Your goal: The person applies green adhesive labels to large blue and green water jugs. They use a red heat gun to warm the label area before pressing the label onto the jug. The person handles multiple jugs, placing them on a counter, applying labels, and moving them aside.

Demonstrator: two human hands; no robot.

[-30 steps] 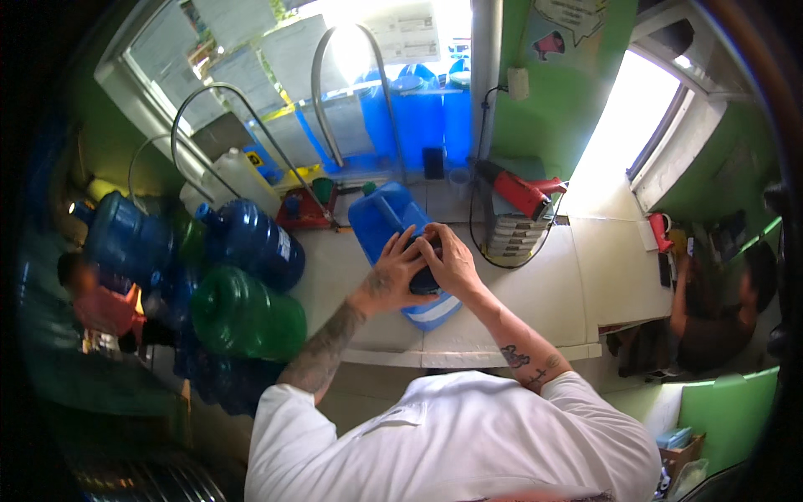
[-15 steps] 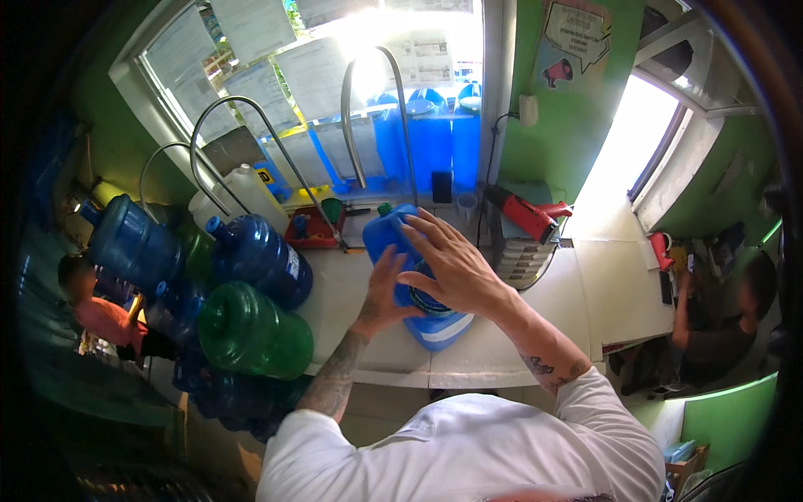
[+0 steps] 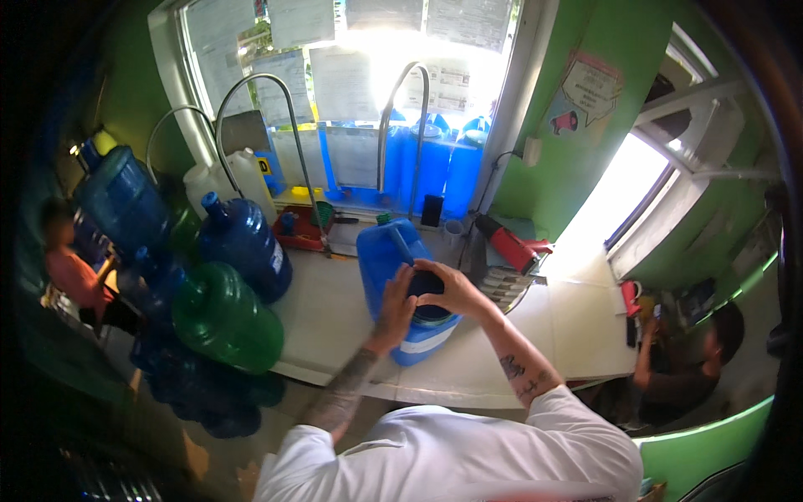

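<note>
Both hands gripping the dark cap on the blue jerrycan's mouth.

R hand (image 3: 447, 289) is curled over the cap (image 3: 427, 284), fingers wrapped on it from the right; L hand (image 3: 395, 308) closed against its left side, thumb up. Blue jerrycan (image 3: 401, 289) stands upright on the white table (image 3: 335, 326), under the bent steel spout (image 3: 410, 125). Vs half a sec ago: R hand was spread flat across the can top, now bunched tight on the cap, L moved up to it from the can's side. Reads as cap being twisted, prob. closing or opening. Green round bottle (image 3: 222, 318) and dark blue ones lie left, well apart.
</note>
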